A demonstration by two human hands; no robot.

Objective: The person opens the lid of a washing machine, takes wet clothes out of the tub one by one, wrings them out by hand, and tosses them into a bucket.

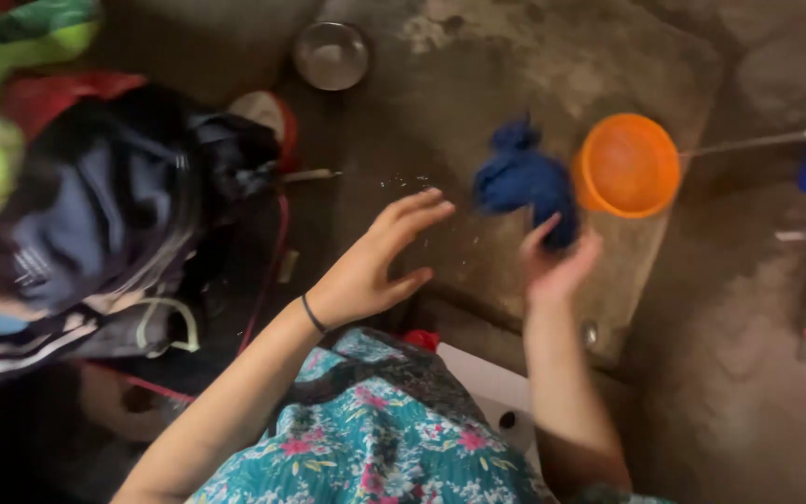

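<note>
Bare wet stone slab (478, 121) lies open between your hands, its edge falling away at 4 o'clock. Your right hand (560, 263) pinches a bunched blue cloth (524, 182), its long axis running 11 to 5 o'clock. An orange bowl (629, 164) touches it at 3 o'clock. Your left hand (380, 261) is spread open, holding nothing. A heap of dark clothes (114, 205) crowds 9 o'clock; a steel bowl (330, 55) sits at 12.

We wear a teal cotton garment printed with pink flowers and dark paisley patches (375, 439). Our arms are bare, without sleeves. A thin black band (313, 315) circles the wrist of our left hand (375, 266); our right hand (560, 261) wears nothing.
</note>
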